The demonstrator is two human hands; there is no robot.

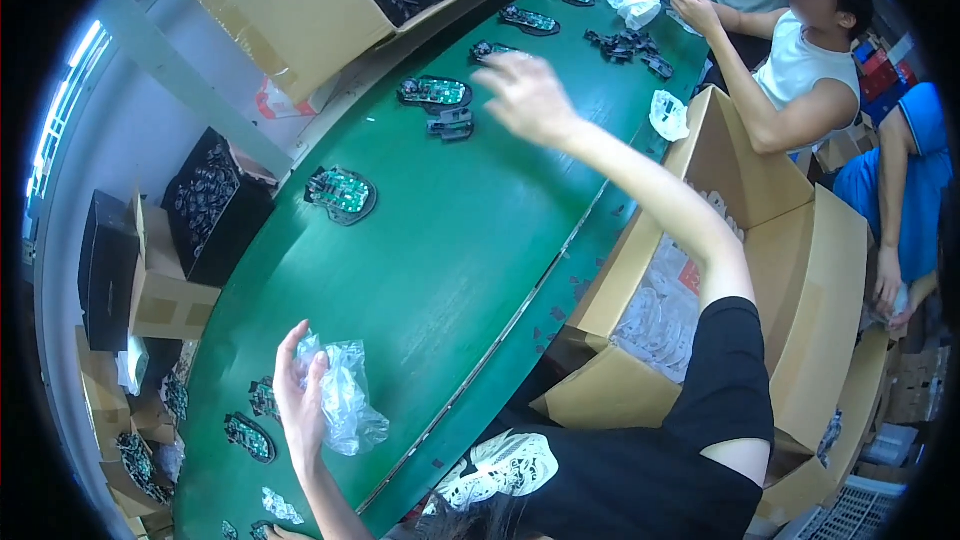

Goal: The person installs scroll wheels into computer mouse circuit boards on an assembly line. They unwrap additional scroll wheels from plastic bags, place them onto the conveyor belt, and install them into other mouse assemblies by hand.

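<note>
My left hand [303, 395] is closed on a crumpled clear plastic bag [350, 402], low over the green conveyor belt [400, 270]. Smeared by motion, my right hand [530, 98] reaches across the belt. Nearest to its fingers are a dark mouse-shaped part [488, 52] and an oval black shell with a green circuit board [436, 92]; whether it touches either I cannot tell. A small black plastic piece [450, 125] lies just below them. Farther left on the belt rests another black shell with a circuit board [343, 193].
An open carton [790, 270] with clear plastic pieces stands to my right. Black parts fill a big carton [300, 10] beyond the belt. Co-workers [800, 70] sit along the right side. More circuit-board shells [250, 437] lie at lower left, where another person's fingers [285, 534] show.
</note>
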